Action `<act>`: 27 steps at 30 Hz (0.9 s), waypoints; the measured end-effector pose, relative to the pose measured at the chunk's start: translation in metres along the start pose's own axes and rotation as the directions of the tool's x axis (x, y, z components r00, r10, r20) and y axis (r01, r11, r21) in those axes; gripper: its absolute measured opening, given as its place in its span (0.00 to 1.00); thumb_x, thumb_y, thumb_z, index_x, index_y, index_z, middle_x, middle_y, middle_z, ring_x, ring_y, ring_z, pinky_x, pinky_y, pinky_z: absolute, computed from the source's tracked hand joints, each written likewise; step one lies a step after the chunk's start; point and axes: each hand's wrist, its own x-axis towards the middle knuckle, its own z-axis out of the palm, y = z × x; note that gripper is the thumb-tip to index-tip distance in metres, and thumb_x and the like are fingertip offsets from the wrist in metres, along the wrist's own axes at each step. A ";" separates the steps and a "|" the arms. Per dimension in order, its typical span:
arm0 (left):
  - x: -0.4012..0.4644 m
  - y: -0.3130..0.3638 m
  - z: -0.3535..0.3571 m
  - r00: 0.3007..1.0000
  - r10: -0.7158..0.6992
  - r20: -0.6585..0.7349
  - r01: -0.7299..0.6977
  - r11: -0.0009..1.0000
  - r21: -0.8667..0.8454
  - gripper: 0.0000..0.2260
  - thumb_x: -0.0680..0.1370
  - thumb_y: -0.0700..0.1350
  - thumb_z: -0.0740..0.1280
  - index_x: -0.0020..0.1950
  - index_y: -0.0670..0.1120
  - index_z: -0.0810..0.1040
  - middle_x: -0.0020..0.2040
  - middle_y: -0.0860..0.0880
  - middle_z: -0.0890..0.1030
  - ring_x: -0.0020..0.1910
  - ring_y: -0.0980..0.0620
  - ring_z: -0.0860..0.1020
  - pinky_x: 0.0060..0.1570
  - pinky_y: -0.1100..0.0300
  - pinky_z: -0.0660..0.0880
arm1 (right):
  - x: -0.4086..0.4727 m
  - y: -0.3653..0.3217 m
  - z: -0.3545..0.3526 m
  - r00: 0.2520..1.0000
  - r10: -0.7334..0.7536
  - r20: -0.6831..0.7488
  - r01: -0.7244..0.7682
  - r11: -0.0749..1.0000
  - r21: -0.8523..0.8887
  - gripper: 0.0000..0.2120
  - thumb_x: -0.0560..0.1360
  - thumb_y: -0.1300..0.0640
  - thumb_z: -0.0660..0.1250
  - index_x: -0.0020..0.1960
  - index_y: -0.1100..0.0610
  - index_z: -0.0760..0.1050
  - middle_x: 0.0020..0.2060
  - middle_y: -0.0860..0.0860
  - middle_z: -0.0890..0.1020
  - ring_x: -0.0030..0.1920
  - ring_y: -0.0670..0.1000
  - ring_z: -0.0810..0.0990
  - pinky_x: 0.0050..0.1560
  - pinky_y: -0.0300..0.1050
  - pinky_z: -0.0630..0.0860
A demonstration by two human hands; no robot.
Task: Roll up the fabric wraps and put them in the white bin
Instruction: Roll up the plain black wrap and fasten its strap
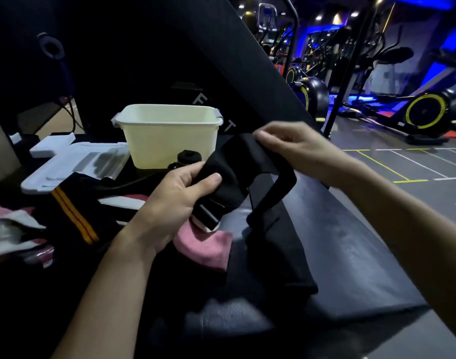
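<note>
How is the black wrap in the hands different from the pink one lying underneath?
The black wrap is held up, gripped by the left hand and pinched by the right hand; the pink wrap lies flat, untouched. One is black, the other pink. Both are soft fabric, and neither is in the white bin yet.

A dark padded bench [351, 242] runs from the lower centre toward the right of the frame. On it lie a pink wrap [206, 248], a black wrap with orange stripes [74, 218] at left, a white bin [167, 137] at upper centre, and a white lid [74, 164] beside it.
</note>
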 end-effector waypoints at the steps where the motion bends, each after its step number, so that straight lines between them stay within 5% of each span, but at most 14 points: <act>1: 0.001 0.000 0.000 1.000 -0.003 -0.010 0.003 1.000 -0.018 0.09 0.81 0.41 0.66 0.57 0.43 0.84 0.51 0.43 0.86 0.49 0.50 0.84 0.50 0.58 0.81 | -0.005 0.013 0.003 0.998 0.065 0.001 -0.065 0.996 -0.065 0.14 0.82 0.45 0.64 0.49 0.55 0.81 0.38 0.52 0.80 0.42 0.45 0.74 0.45 0.48 0.71; 3: 0.000 0.000 0.003 1.000 -0.013 -0.015 0.013 1.000 -0.026 0.10 0.82 0.39 0.65 0.59 0.41 0.83 0.53 0.41 0.86 0.50 0.48 0.84 0.53 0.56 0.81 | -0.019 0.036 0.007 0.964 0.267 0.006 -0.264 0.955 -0.136 0.17 0.82 0.40 0.60 0.47 0.51 0.77 0.38 0.45 0.77 0.42 0.47 0.74 0.48 0.48 0.74; 5: 0.000 0.000 0.006 1.000 -0.015 -0.008 0.015 1.000 0.008 0.09 0.83 0.40 0.65 0.60 0.42 0.83 0.55 0.37 0.85 0.52 0.43 0.83 0.57 0.43 0.79 | -0.033 0.052 0.007 0.853 0.513 0.092 -0.509 0.858 -0.069 0.19 0.81 0.37 0.57 0.55 0.49 0.77 0.48 0.49 0.80 0.48 0.51 0.79 0.54 0.51 0.77; 7: -0.001 0.000 0.009 1.000 -0.029 0.003 0.028 0.998 0.056 0.08 0.83 0.42 0.66 0.59 0.43 0.83 0.56 0.29 0.81 0.50 0.37 0.79 0.55 0.31 0.73 | -0.043 0.062 0.007 0.760 0.603 0.242 -0.622 0.783 0.000 0.18 0.82 0.41 0.60 0.62 0.52 0.76 0.55 0.55 0.82 0.49 0.52 0.80 0.53 0.51 0.77; 11: 0.000 0.000 0.012 0.998 -0.017 -0.061 0.025 0.991 0.130 0.08 0.84 0.41 0.65 0.58 0.40 0.82 0.54 0.27 0.80 0.47 0.36 0.79 0.53 0.32 0.73 | -0.047 0.076 0.019 0.815 0.554 0.170 -0.524 0.830 -0.190 0.10 0.81 0.54 0.66 0.60 0.56 0.79 0.51 0.56 0.85 0.44 0.51 0.81 0.40 0.44 0.77; 13: 0.000 0.001 0.012 0.996 -0.002 -0.086 0.016 0.987 0.160 0.08 0.84 0.40 0.65 0.58 0.41 0.83 0.52 0.32 0.84 0.47 0.36 0.82 0.53 0.34 0.77 | -0.044 0.080 0.028 0.861 0.506 0.051 -0.462 0.821 -0.337 0.12 0.79 0.51 0.68 0.48 0.59 0.82 0.42 0.57 0.86 0.38 0.53 0.82 0.35 0.44 0.75; 16: 0.000 0.003 0.011 0.995 -0.001 -0.104 0.019 0.984 0.178 0.08 0.84 0.41 0.65 0.58 0.42 0.83 0.53 0.32 0.83 0.49 0.28 0.82 0.52 0.28 0.76 | -0.036 0.081 0.041 0.840 0.542 0.013 -0.488 0.766 -0.419 0.26 0.75 0.38 0.70 0.35 0.61 0.79 0.29 0.52 0.80 0.31 0.51 0.78 0.34 0.44 0.71; 18: -0.001 0.003 0.010 0.994 -0.004 -0.105 0.022 0.984 0.175 0.08 0.84 0.41 0.65 0.58 0.43 0.83 0.53 0.32 0.84 0.53 0.25 0.80 0.53 0.27 0.75 | -0.030 0.083 0.050 0.820 0.572 0.003 -0.516 0.741 -0.430 0.26 0.70 0.35 0.74 0.36 0.60 0.81 0.30 0.49 0.82 0.34 0.50 0.80 0.37 0.43 0.75; 24: -0.002 0.006 0.012 0.999 -0.004 -0.043 0.009 0.993 0.117 0.11 0.85 0.47 0.64 0.58 0.41 0.82 0.54 0.25 0.78 0.49 0.24 0.79 0.52 0.18 0.68 | -0.005 0.081 0.042 0.857 0.515 0.002 -0.476 0.794 -0.379 0.05 0.69 0.55 0.78 0.40 0.56 0.84 0.32 0.51 0.83 0.33 0.50 0.81 0.35 0.42 0.76; 27: 0.000 0.008 0.013 0.999 0.012 0.032 -0.015 0.996 0.093 0.15 0.84 0.51 0.64 0.58 0.40 0.81 0.53 0.24 0.79 0.50 0.20 0.78 0.52 0.21 0.70 | 0.025 0.077 0.004 0.878 0.443 -0.183 -0.479 0.810 -0.338 0.02 0.69 0.58 0.75 0.41 0.53 0.83 0.32 0.53 0.85 0.27 0.52 0.83 0.31 0.42 0.77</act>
